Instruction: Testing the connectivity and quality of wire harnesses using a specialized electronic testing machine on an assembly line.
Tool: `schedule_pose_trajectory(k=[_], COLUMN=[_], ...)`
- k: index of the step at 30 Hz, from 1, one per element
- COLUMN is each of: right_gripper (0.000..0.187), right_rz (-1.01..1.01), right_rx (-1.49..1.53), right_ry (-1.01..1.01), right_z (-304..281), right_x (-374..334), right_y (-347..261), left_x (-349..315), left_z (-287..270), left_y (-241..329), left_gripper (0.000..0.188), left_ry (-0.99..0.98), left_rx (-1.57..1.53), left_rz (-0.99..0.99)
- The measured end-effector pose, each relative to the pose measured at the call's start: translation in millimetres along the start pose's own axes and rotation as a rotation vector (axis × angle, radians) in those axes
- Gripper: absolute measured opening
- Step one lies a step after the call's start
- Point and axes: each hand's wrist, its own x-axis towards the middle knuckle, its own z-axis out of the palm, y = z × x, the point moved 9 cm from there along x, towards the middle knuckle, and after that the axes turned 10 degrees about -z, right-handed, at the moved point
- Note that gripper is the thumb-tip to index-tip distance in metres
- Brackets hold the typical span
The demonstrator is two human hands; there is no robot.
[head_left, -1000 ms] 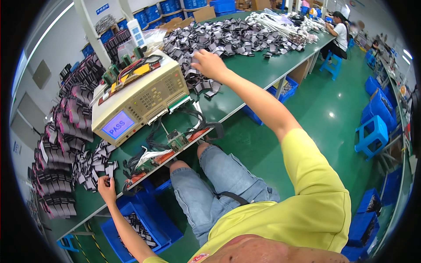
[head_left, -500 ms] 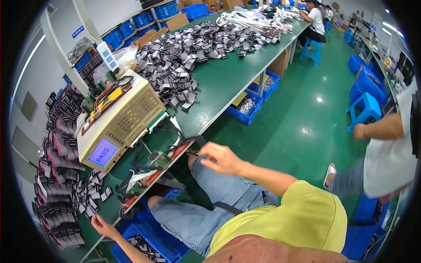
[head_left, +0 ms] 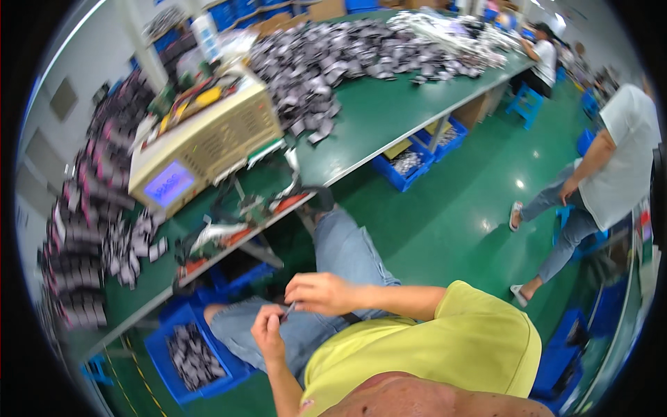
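Note:
My left hand (head_left: 268, 332) and my right hand (head_left: 319, 292) meet above my lap. Between their pinched fingertips is a small piece, apparently a short flat ribbon cable (head_left: 287, 311) with dark ends; motion blur and my fingers hide most of it. Left of my knees, a blue bin (head_left: 156, 354) on the floor holds many similar grey and black ribbon cables (head_left: 194, 356). More of them lie in a loose pile (head_left: 128, 247) on the green bench. A beige bench tester (head_left: 208, 139) with a lit blue screen stands beyond that pile.
Wires and small circuit boards (head_left: 253, 208) line the bench's near edge. A large cable heap (head_left: 333, 55) covers the far bench, and stacked bundles (head_left: 76, 264) stand at the left. Blue bins (head_left: 396, 177) sit under the bench. A person (head_left: 618, 153) walks at the right; another sits farther off.
My left hand has left the bench's edge and come to my lap, meeting my lowered right hand at a small piece. The view has shifted, and the person at the right has moved along the aisle.

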Motion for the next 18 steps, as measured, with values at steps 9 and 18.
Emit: schedule_pose_trajectory(k=[9,18], right_gripper=[0.007,0.012], right_rz=[0.419,0.619], right_rx=[0.427,0.591], right_ry=[0.135,0.05], right_z=[-3,9], right_x=[-16,-37], right_y=[27,53], left_x=[-26,-2], left_z=[16,8], left_y=[15,-3], left_gripper=[0.03,0.017], left_ry=[-0.102,-0.19], left_rx=[-0.347,-0.28], left_rz=[-0.096,-0.166])
